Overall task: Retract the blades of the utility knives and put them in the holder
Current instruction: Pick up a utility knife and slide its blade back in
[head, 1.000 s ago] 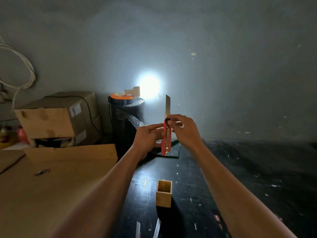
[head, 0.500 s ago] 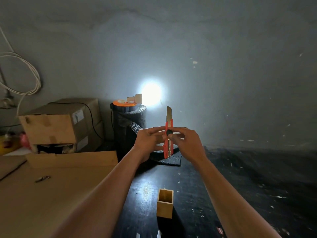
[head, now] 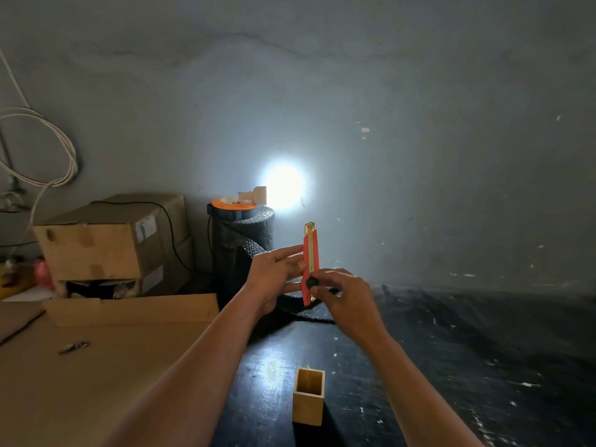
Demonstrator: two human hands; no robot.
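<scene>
While the square wooden holder point(head: 308, 396) is standing empty on the dark worktop point(head: 451, 366) nearest the camera, the left hand point(head: 275, 279) is clamping its grip on the red utility knife point(head: 311, 264), holding it upright in the air above and beyond. The right hand point(head: 342, 293) is pinching the black slider near the handle's lower end, so only a short blade tip is showing. Retraction seems nearly finished; next, the knife is needing lowering into the holder's opening.

Dim room, one harsh lamp glare point(head: 284, 186) blowing out white on the wall point(head: 419, 124); corners sink dark, wide-angle bending shows at the edges.
</scene>
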